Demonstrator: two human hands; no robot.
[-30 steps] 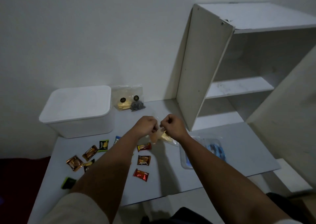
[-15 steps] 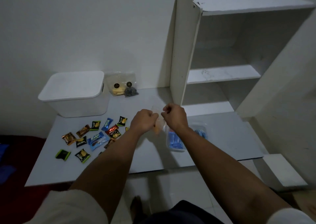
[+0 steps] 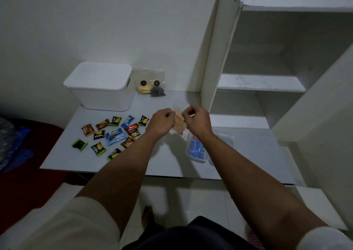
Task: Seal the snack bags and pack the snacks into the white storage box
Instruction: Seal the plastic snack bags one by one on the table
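A small clear snack bag [image 3: 179, 122] with orange-yellow snacks hangs between my two hands above the grey table [image 3: 168, 160]. My left hand [image 3: 162, 122] pinches its top edge on the left, my right hand [image 3: 196, 122] pinches it on the right, fingers curled. The white storage box [image 3: 100, 86] stands at the back left with its lid on. Two more clear snack bags [image 3: 150, 85] lean against the wall beside it. Several wrapped snacks [image 3: 114, 135] lie scattered on the left half of the table.
A clear plastic container [image 3: 198, 148] with blue packets lies on the table under my right forearm. A white shelf unit [image 3: 257, 81] stands at the right, its side panel close to my right hand. Dark red bedding [image 3: 24, 173] lies left of the table.
The view has pulled back and tilted down, so more table and scattered snacks show. Both hands have stayed together on the small bag's top edge.
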